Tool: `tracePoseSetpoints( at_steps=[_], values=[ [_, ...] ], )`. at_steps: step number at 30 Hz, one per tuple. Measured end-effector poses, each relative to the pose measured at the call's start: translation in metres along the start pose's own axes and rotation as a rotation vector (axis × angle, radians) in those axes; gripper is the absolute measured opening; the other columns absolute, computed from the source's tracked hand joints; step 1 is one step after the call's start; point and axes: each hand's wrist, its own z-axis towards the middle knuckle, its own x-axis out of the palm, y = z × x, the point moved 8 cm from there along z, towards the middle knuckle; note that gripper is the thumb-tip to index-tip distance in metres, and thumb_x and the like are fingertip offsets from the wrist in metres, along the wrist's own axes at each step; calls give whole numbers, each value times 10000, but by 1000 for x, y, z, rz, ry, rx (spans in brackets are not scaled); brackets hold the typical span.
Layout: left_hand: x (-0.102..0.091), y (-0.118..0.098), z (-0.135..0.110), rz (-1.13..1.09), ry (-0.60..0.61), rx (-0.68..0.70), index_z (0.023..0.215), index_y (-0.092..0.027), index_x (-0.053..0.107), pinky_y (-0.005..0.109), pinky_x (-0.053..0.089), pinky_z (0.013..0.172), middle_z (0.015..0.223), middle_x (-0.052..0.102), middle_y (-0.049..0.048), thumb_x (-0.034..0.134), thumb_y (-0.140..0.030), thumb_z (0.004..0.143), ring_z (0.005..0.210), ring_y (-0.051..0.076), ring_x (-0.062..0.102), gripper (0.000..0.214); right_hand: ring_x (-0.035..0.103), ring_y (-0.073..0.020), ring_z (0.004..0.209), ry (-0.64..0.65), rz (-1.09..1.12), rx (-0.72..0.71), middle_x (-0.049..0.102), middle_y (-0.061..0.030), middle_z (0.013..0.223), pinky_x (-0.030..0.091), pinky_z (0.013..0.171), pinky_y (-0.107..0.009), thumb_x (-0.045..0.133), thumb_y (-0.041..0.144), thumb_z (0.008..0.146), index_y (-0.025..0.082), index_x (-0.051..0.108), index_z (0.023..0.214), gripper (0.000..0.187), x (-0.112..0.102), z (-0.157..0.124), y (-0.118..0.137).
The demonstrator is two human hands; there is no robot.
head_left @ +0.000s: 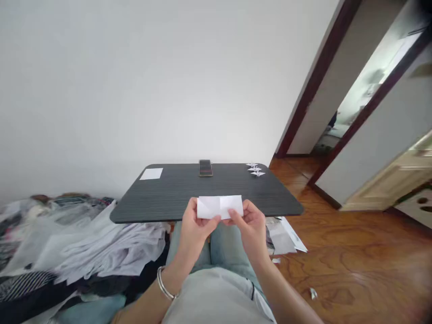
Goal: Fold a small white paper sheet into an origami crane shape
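A folded white paper (220,206) is held between both hands just above the near edge of the dark table (175,193). My left hand (195,229) pinches its left end, thumb on the front. My right hand (250,225) pinches the lower right part with thumb and fingers. A silver bangle (164,283) sits on my left wrist. Both hands hover over my lap in light jeans.
On the table lie a white sheet (151,173) at the far left, a dark phone (205,168) at the far middle and three small folded paper cranes (255,169) at the far right. Heaped clothes (77,243) lie left. Papers (286,236) lie on the wooden floor; a doorway opens right.
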Motion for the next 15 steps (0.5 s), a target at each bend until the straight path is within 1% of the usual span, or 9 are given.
tracePoseSetpoints(
  at_steps=[6,10,15],
  values=[
    [2,0,1,-16,11,3,853,-168,449,182,450,669,793,575,-25,716,-155,630,726,90,545,348,612,-102,466,8,-16,-14,568,63,512,521,464,-182,710,268,688,173,470,604,271,-2,-2,1],
    [4,1,1,-28,21,4,857,-173,449,187,457,680,803,589,-27,729,-139,611,741,97,563,374,613,-102,443,4,-20,-8,596,58,515,527,458,-183,706,271,694,177,457,605,280,-2,-3,2],
    [3,1,1,-22,-3,18,850,-174,456,188,460,680,796,592,-34,724,-136,613,741,100,574,359,619,-105,436,-3,-20,-15,602,57,506,531,453,-183,700,276,702,179,448,605,286,-1,-4,3]
  ],
)
